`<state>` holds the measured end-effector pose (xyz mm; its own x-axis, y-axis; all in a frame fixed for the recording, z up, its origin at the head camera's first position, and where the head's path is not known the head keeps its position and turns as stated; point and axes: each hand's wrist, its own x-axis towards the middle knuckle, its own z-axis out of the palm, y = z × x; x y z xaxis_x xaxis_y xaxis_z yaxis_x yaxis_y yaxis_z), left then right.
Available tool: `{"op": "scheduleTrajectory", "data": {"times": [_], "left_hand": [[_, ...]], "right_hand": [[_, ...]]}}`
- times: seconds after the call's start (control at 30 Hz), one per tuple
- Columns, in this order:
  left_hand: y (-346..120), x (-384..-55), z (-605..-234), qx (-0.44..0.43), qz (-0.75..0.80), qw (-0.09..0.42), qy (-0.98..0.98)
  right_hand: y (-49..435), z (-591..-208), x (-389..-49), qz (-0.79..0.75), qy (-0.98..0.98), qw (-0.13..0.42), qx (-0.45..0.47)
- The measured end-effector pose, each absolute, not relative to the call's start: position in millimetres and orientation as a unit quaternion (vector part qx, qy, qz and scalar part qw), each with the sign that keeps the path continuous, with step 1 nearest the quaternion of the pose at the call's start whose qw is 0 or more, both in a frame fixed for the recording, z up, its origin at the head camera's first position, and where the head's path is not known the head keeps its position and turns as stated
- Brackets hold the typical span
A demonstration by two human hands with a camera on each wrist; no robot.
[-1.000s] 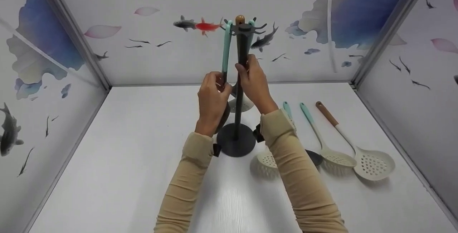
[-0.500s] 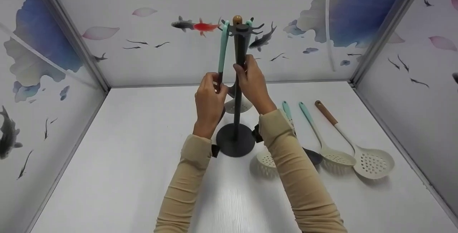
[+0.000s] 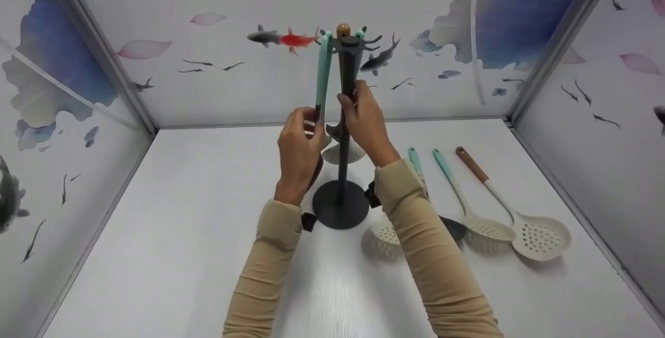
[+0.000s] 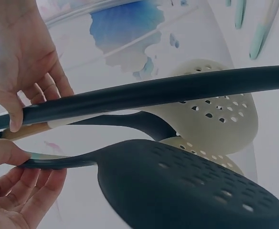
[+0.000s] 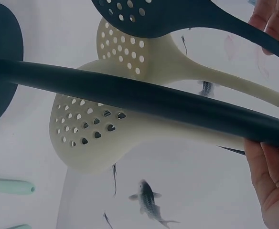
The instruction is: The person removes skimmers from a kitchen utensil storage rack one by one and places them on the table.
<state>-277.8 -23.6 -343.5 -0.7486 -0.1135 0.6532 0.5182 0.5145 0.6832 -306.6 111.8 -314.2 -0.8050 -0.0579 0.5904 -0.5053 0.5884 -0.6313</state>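
A black utensil stand with a round base and a ring of hooks stands upright on the table. My left hand pinches the shaft of a black skimmer below its mint handle, whose top is at a hook on the stand's left. With thumb and fingers my right hand grips the stand's pole below the hooks. Behind the pole hang cream skimmers, one with a wooden handle. In the head view their heads are partly hidden by the pole and hands.
On the white table, right of the stand, lie a cream skimmer with a brown handle, another with a mint handle, a dark-headed utensil and a cream perforated head, partly under the right sleeve. Printed panels enclose the table.
My left hand has shifted slightly left and down, still pinching the black skimmer, and its handle leans a little differently. The right hand keeps its grip on the pole.
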Motion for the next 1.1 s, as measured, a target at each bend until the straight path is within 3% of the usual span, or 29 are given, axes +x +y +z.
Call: {"op": "scheduleTrajectory", "data": {"times": [1.1], "left_hand": [[-54.7, -273.9, -328.8, -0.089, -0.49, 0.329, -0.802]], "right_hand": [[112.4, -314.4, -306.2, 0.425, -0.851, 0.257, 0.174]]}}
